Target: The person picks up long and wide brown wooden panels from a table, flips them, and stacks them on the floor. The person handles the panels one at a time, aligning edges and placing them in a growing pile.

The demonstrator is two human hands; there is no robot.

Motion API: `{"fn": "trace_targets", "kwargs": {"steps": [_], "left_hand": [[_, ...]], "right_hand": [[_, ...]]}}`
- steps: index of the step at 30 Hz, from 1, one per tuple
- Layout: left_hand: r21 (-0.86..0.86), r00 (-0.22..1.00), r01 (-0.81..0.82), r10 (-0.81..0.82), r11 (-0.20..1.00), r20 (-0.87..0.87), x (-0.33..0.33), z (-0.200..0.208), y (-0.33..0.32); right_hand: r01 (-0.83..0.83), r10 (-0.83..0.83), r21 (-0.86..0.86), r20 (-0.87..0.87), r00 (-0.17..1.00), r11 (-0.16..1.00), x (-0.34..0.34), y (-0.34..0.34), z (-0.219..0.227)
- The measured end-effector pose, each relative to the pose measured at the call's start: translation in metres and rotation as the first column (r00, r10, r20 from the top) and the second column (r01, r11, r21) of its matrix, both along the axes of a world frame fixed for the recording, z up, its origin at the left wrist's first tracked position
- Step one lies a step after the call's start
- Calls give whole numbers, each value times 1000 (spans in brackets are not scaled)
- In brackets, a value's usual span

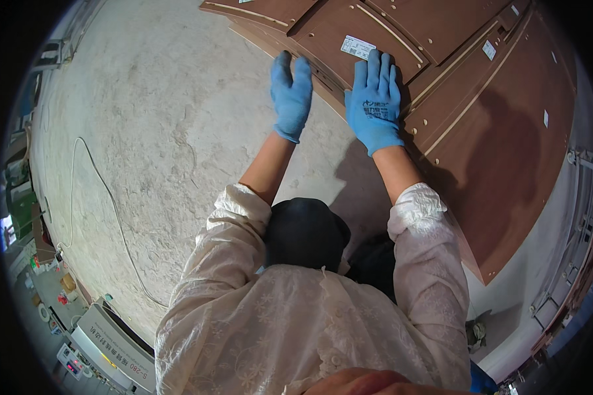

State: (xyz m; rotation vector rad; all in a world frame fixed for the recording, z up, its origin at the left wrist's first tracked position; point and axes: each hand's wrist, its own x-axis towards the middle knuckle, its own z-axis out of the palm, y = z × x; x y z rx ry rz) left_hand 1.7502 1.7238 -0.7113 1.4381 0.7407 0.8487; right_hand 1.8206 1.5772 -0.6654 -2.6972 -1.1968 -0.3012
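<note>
Both of my hands wear blue gloves and reach to a stack of brown boards at the upper right. My right hand (375, 105) lies flat on a board (333, 31), fingers stretched out, their tips by a white printed label (359, 47). At the stack's left side edge, my left hand (291, 99) is upright against or just beside the boards, its thumb and fingers apart. I cannot tell whether it touches the edge. The boards have small round holes and long pale strips along them.
A large brown board (507, 191) extends to the lower right under the smaller ones. Concrete floor (151, 99) spreads to the left, crossed by a white cable (109, 197). A grey machine (112, 349) stands at lower left, a metal frame (576, 224) at right.
</note>
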Motion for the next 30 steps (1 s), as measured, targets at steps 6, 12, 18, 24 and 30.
{"fn": "trace_targets", "kwargs": {"steps": [6,12,18,24,30], "left_hand": [[221,994,107,-99,969,-43,27,6,-14],[288,996,77,-60,954,-68,32,-2,-14],[36,998,12,-10,999,-64,24,-5,3],[-303,991,-124,132,945,6,40,16,113],[-196,999,0,-9,981,-45,53,18,162]], "right_hand": [[15,-13,-61,33,999,998,1,1,-3],[19,-16,-65,50,999,998,1,2,-4],[-20,20,9,-11,1000,1000,0,1,2],[-28,28,27,5,1000,999,-1,1,7],[-40,40,44,7,999,998,-1,1,7]]}}
